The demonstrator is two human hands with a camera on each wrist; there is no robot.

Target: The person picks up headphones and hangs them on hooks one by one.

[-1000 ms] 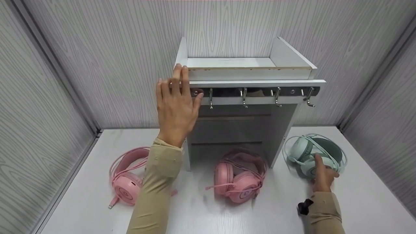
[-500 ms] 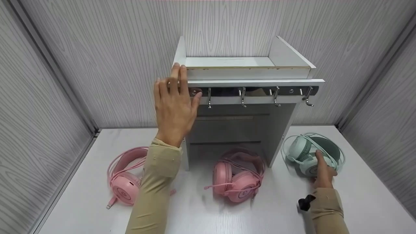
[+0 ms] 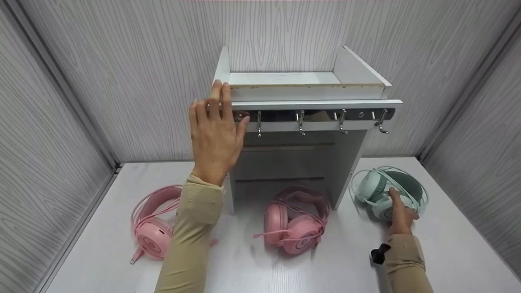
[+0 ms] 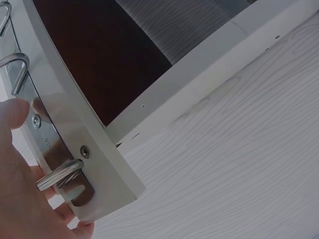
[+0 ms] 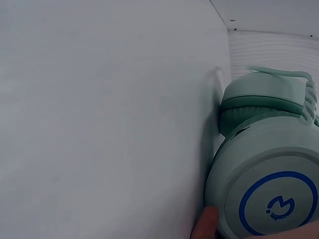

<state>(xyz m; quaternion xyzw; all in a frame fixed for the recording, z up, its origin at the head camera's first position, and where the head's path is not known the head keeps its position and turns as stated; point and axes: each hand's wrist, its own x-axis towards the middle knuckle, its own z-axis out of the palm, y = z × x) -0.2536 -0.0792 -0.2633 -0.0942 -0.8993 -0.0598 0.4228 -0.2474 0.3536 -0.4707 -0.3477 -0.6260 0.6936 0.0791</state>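
Mint-green headphones (image 3: pixel 382 206) lie on the worktop (image 3: pixel 338 264), right of the white rack (image 3: pixel 352 150), practically unmoved over the last second, so they seem not yet lifted. The right hand (image 3: pixel 402 216) holds one earcup; its far fingers are hidden. The left hand (image 3: pixel 213 138) grips the hook rail (image 3: pixel 281 116). A sleeve (image 3: pixel 187 240) partly covers the left pink headphones (image 3: pixel 152 238); the right wrist view crops the mint pair.
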